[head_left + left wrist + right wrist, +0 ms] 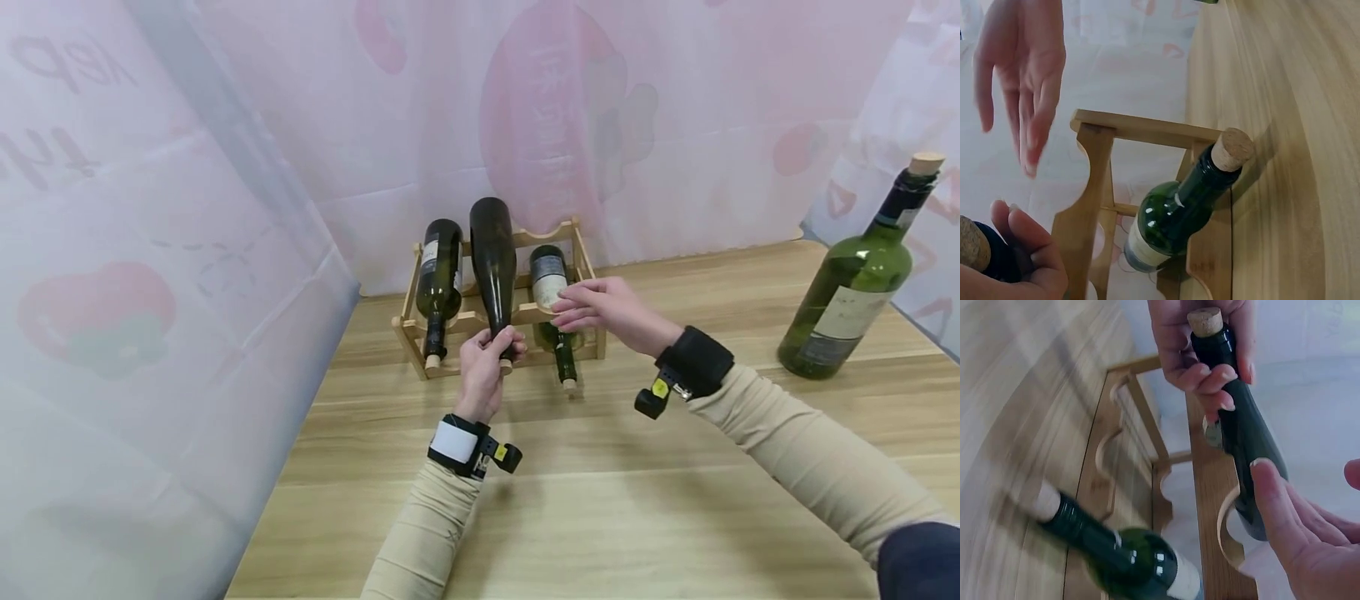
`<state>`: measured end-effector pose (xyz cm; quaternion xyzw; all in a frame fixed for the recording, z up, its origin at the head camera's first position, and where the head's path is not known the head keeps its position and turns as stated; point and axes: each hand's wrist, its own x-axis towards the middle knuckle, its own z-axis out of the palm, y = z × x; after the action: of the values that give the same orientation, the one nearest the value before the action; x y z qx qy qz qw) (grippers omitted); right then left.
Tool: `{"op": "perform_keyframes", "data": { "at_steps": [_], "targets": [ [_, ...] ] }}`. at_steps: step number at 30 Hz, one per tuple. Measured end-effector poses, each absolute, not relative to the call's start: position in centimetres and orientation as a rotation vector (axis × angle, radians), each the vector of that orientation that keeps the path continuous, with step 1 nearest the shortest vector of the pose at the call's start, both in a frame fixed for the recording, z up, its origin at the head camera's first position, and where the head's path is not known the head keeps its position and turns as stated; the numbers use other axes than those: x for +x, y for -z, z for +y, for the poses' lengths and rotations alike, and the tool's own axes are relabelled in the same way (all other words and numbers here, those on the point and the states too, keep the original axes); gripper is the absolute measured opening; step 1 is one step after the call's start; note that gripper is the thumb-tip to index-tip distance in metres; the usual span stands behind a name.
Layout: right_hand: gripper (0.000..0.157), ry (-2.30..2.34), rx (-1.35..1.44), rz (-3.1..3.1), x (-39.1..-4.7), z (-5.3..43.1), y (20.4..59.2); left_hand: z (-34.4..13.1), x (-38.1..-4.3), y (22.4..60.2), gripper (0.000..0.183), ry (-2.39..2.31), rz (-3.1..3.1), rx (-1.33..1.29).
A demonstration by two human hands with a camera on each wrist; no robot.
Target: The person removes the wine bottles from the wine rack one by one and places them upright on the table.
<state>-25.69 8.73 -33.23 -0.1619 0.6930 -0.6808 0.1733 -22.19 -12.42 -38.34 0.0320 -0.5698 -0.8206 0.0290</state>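
Observation:
My left hand (480,371) grips the neck of a dark, corked wine bottle (492,254), its base pointing away from me. This bottle lies over the middle of a wooden wine rack (534,315). My right hand (621,315) is held to the right with fingers extended; in the right wrist view its fingertips (1264,472) overlap the bottle's side. A labelled green bottle (550,271) lies low in the rack's right side, neck toward me, its cork (1234,150) showing in the left wrist view. Another dark bottle (439,279) rests higher on the left side.
A green wine bottle (851,300) with a cork in its mouth stands upright at the right of the wooden table (600,517). Behind the rack hangs a pale printed curtain (420,108), which also runs along the left side.

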Motion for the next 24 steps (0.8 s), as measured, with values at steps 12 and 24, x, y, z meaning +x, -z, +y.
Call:
{"op": "perform_keyframes", "data": {
  "at_steps": [12, 24],
  "targets": [
    [0.056, 2.031, -0.326, 1.72, -27.4, 4.8, 32.7, -10.8, -20.2, 36.7, 0.022, 2.554, -1.759, 0.018],
    [0.047, 2.246, -0.179, 1.498, -28.1, 3.7, 32.8, -8.8, -18.6, 35.7, 0.015, 2.562, -1.82, -0.077]
  ]
}}
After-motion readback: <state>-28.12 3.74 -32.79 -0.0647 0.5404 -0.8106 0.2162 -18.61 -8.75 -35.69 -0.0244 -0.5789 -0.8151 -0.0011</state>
